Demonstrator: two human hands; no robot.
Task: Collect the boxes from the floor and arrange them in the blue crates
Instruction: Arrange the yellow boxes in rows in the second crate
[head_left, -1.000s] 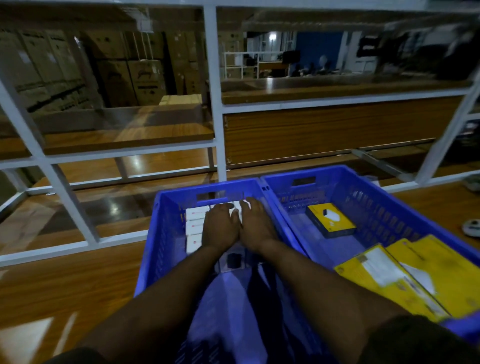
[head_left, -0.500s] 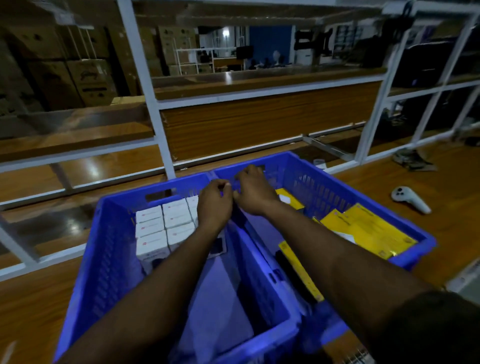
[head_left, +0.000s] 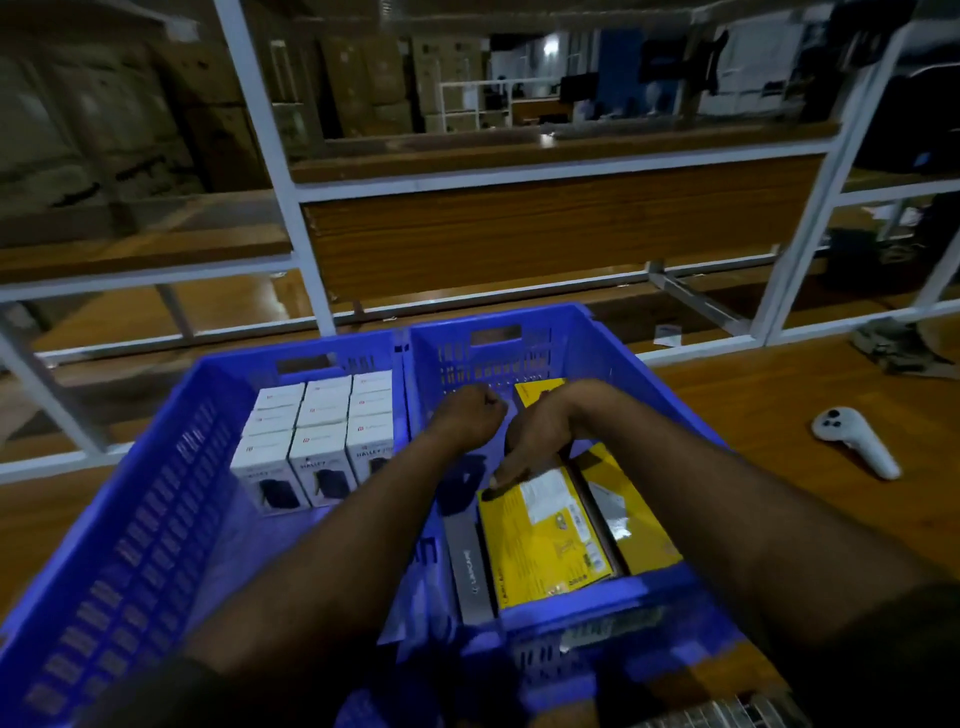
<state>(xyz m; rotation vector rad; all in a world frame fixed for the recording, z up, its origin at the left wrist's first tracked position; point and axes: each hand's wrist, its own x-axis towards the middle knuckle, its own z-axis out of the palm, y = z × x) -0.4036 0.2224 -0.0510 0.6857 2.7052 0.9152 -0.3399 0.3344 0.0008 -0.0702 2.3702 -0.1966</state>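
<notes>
While both hands work mid-frame, two blue crates sit side by side on wood floor — nine white boxes left, three yellow boxes right. Left hand is fisted, holding nothing; right hand pinches a yellow corner. White controller lies right.

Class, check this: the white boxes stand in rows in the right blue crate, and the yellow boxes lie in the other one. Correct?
Not quite. The head view shows the white boxes in the left blue crate; the yellow boxes lie in the right crate.
</notes>
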